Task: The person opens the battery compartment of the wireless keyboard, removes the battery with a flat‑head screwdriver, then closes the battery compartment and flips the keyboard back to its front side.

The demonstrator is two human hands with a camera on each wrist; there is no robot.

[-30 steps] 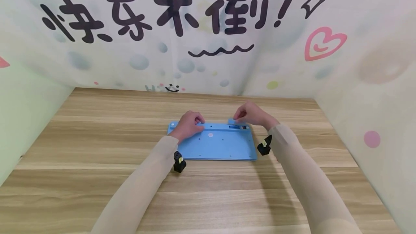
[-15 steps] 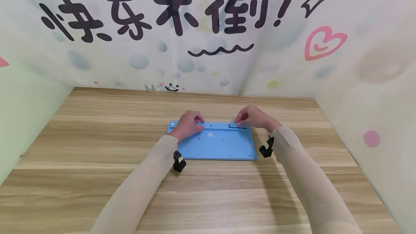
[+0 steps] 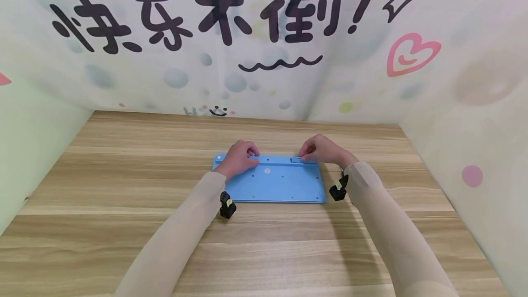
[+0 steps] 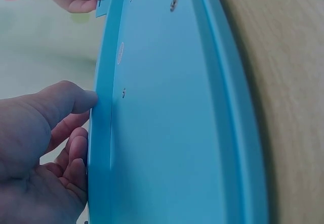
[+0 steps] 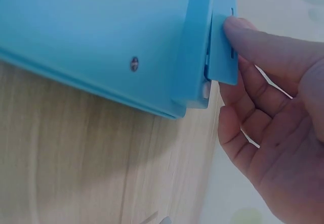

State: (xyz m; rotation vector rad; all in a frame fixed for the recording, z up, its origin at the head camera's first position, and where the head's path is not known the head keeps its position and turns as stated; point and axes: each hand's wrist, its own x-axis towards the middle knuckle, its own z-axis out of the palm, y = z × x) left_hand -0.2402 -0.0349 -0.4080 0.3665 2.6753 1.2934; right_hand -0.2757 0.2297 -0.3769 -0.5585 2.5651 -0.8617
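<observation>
A light blue keyboard (image 3: 284,188) lies underside up on the table, its raised ridge along the far edge. My left hand (image 3: 238,158) grips that ridge left of the middle, thumb on top and fingers curled behind it in the left wrist view. At the ridge's right end, my right hand (image 3: 323,149) pinches a small blue battery cover (image 5: 221,47) between thumb and fingers. The cover lies over the battery compartment and stands slightly raised from the ridge in the right wrist view. Part of the cover is hidden beneath the fingers in the head view.
The wood-grain table (image 3: 264,251) runs up to a printed cloth backdrop (image 3: 264,86) behind the keyboard. Side walls of cloth stand at left and right. A black wrist camera (image 3: 227,206) hangs below the left wrist and another black camera (image 3: 338,189) below the right.
My right hand has brought the battery cover down and toward me over the compartment, whose dark opening is now covered. The left hand and keyboard have stayed in place.
</observation>
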